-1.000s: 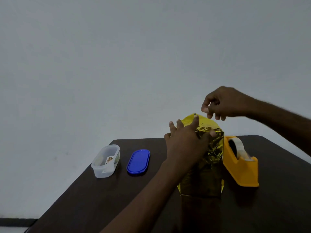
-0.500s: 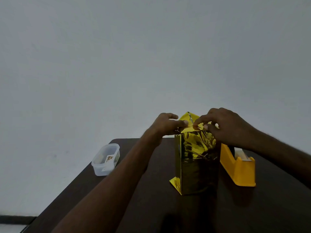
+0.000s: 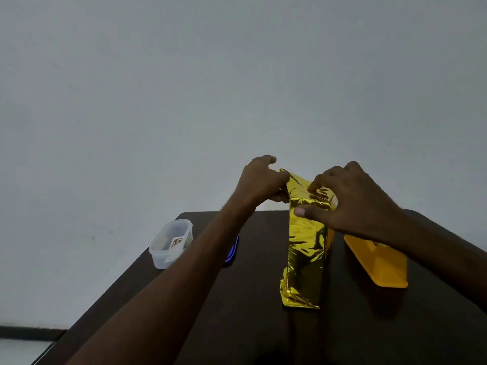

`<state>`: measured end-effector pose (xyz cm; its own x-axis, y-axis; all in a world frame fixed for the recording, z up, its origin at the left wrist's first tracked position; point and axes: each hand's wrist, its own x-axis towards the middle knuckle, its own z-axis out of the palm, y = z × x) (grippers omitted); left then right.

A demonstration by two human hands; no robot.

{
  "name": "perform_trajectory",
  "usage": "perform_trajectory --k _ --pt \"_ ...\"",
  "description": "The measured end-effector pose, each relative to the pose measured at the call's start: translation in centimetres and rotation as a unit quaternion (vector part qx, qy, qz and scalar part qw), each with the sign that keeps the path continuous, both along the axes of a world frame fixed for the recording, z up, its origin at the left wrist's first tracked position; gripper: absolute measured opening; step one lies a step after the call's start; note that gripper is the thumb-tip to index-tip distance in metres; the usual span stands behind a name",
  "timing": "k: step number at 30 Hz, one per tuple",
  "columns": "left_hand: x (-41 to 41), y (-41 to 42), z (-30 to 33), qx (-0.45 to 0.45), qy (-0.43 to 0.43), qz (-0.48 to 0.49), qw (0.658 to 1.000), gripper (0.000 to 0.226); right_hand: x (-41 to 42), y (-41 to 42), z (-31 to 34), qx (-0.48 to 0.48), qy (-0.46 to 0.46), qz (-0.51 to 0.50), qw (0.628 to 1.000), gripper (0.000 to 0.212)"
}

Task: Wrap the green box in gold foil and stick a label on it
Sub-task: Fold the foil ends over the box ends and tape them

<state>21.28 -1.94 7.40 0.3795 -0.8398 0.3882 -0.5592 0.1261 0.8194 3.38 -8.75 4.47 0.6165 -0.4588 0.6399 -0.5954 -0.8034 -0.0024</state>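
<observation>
A tall box wrapped in gold foil (image 3: pixel 305 248) stands upright on the dark table (image 3: pixel 263 325); no green shows through. My left hand (image 3: pixel 259 180) pinches the loose foil flap at the box's top left corner. My right hand (image 3: pixel 353 198) presses on the top of the box, thumb across the front face and fingers on the folded foil. A clear plastic tub (image 3: pixel 171 243) at the left holds small printed labels.
A yellow tape dispenser (image 3: pixel 379 264) sits just right of the box, partly under my right forearm. A blue lid (image 3: pixel 233 252) lies behind my left forearm, mostly hidden. The table's left edge runs diagonally near the tub; a plain wall is behind.
Both hands have come to the box's top. The left hand shifted from covering the front to pinching the top flap; the right hand came down from above onto the top fold.
</observation>
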Motion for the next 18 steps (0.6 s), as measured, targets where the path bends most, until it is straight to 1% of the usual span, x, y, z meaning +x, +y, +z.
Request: perform_trajectory --k 1,3,5,6,7,9,12,15,17,18 --pt "-0.1 0.1 0.2 -0.006 -0.024 0.003 1.0 0.055 0.2 0.3 -0.5 -0.02 -0.007 -0.013 1.0 0.089" --pt "0.0 0.1 0.3 -0.015 -0.064 0.012 0.998 0.048 0.7 0.5 -1.5 -0.043 -0.032 -0.021 0.998 0.079" --pt "0.2 0.3 0.5 -0.028 -0.073 0.016 0.997 0.04 1.0 0.3 -2.4 -0.042 -0.062 -0.004 0.997 0.067" --pt "0.3 0.5 0.6 -0.031 -0.059 0.013 0.998 0.035 1.0 0.2 -2.7 -0.035 -0.072 0.01 0.997 0.064" --pt "0.5 0.6 0.7 -0.03 -0.036 0.006 0.999 0.03 0.9 0.0 -2.9 -0.023 -0.079 0.026 0.996 0.062" --pt "0.7 0.9 0.8 -0.024 0.005 -0.01 1.0 0.03 0.6 0.0 -2.8 0.019 -0.081 0.062 0.995 0.062" --pt "0.8 1.0 1.1 -0.021 0.021 -0.008 1.0 0.031 -0.4 -0.2 -2.3 0.078 -0.074 0.112 0.988 0.062" --pt "0.5 1.1 1.6 -0.027 -0.006 0.003 1.0 0.023 -1.7 -0.9 -1.3 0.139 -0.039 0.11 0.983 0.053" --pt "0.1 1.1 2.0 -0.035 -0.055 0.016 0.998 0.018 -2.0 -1.2 -0.7 0.167 -0.017 0.098 0.981 0.054" --pt "-0.2 1.1 2.1 -0.039 -0.081 0.022 0.996 0.017 -1.8 -1.1 -0.6 0.161 -0.023 0.098 0.982 0.06"
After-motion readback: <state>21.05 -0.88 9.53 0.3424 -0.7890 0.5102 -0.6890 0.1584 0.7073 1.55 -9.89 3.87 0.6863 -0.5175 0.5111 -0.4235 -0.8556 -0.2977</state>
